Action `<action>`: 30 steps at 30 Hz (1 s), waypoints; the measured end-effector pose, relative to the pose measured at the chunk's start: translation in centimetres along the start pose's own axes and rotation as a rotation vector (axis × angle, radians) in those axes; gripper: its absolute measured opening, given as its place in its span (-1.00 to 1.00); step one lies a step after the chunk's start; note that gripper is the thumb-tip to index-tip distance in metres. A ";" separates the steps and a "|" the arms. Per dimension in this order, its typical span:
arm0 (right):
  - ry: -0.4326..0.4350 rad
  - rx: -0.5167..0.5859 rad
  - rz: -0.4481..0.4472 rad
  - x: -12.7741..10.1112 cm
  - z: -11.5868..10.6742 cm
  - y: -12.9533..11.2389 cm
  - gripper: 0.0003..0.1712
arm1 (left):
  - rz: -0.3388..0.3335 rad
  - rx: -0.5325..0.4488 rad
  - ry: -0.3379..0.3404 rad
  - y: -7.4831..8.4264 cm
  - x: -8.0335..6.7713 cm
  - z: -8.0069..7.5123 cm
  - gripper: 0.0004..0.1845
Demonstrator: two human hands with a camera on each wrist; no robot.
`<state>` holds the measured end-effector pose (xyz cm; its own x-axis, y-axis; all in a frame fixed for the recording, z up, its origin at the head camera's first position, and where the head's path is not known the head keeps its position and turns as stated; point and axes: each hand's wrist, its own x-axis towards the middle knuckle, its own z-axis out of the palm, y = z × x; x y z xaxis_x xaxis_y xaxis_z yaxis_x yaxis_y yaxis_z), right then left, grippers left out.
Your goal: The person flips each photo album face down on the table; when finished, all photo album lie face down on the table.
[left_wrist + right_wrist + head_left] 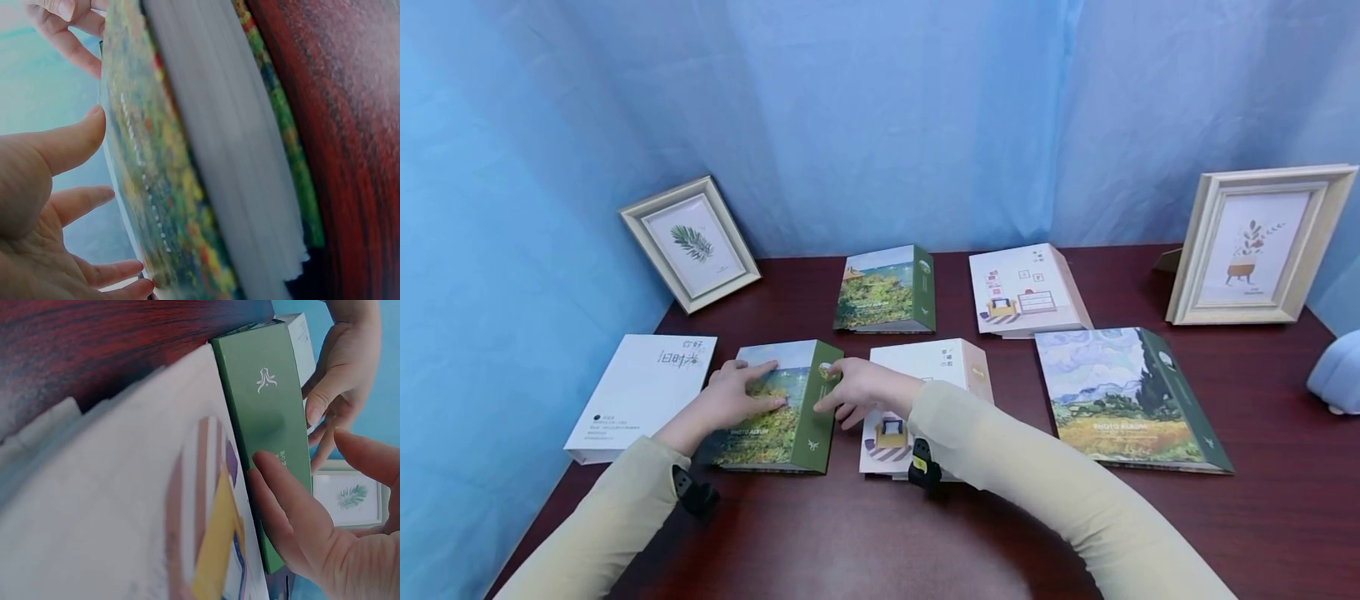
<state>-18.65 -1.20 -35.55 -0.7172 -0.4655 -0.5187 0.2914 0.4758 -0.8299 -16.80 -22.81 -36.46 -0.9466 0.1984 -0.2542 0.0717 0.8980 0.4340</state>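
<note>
In the head view a photo album (775, 450) with a seaside meadow cover and green spine lies at the front left. My left hand (741, 400) rests over its cover and left side, thumb and fingers spread. At the album's green spine (269, 419) is my right hand (868, 385), its straight fingertips against the spine and its thumb held apart. Under the right forearm a white album (880, 408) with a yellow armchair picture is partly covered. The left wrist view shows the meadow album's page block (212, 137) edge-on.
A white album (632, 392) lies at the left, and a landscape album (1120, 400) at the right. Behind stand a meadow album (880, 292) and an armchair album (1022, 287). Picture frames (696, 242) (1258, 242) flank them. A pale blue object (1337, 375) sits far right.
</note>
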 end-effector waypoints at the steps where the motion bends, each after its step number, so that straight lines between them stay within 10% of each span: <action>1: 0.001 -0.001 -0.001 0.0 0.0 0.0 -0.19 | 0.006 -0.006 0.003 0.0 0.0 -0.1 -0.23; 11: -0.006 0.001 -0.052 -0.3 -0.2 -0.3 -0.23 | 0.107 -0.081 0.082 -1.2 -1.1 -1.9 -0.30; 30: 0.020 -0.050 -0.159 -0.4 0.4 -0.6 -0.32 | -0.253 -0.158 0.191 -10.4 -6.6 -6.9 -0.08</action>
<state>-18.28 -1.57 -34.94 -0.7642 -0.5234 -0.3769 0.1417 0.4338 -0.8898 -13.46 -36.17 -33.36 -0.9709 -0.1134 -0.2110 -0.2083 0.8345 0.5100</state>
